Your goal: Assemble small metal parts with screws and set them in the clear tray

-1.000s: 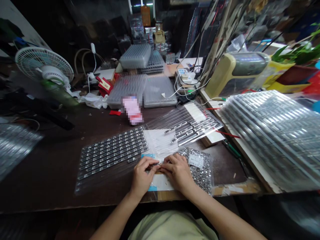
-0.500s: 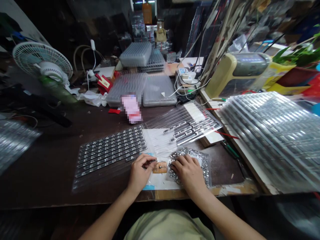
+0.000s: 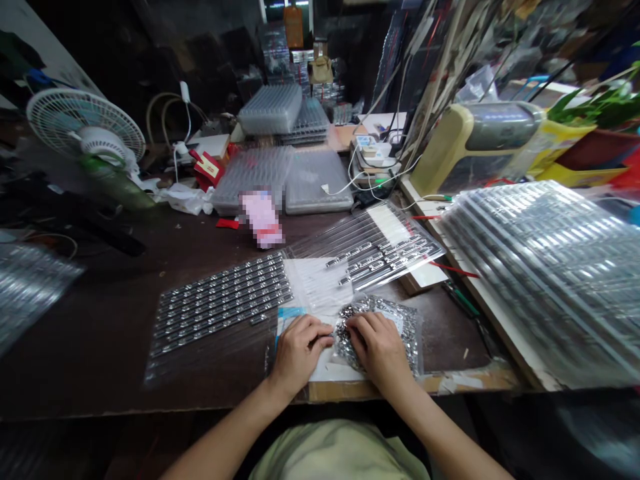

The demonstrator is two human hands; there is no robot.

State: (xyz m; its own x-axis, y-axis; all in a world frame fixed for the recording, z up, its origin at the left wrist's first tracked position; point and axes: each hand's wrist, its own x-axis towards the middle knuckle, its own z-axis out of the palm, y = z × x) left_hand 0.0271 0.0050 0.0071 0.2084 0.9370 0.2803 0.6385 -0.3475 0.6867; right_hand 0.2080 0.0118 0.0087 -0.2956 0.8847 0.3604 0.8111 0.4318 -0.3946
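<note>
My left hand (image 3: 301, 348) rests over the white sheet (image 3: 326, 371) at the front of the table. Its thumb and fingers are pressed together, and what they pinch is too small to make out. The palm and fingers cover the spot of a small tan block. My right hand (image 3: 378, 347) lies on an open clear bag (image 3: 411, 333) of small shiny metal parts, fingertips curled together at its left side; what they hold is hidden. Left of the hands, a clear ribbed tray (image 3: 220, 303) carries rows of dark and silver pieces. Behind the bag lies another clear tray (image 3: 345, 233) with loose pieces.
Stacked clear trays (image 3: 545, 280) fill the right side. More tray stacks (image 3: 318, 180) stand at the back beside a pixelated pink item (image 3: 263, 217). A fan (image 3: 87, 127) is at the left, a cream-coloured machine (image 3: 450, 147) at the back right. Green-handled pliers (image 3: 463, 299) lie near the right edge.
My left hand has moved right, now covering the tan block that was visible before. My right hand has shifted slightly, its fingertips still at the bag of metal parts.
</note>
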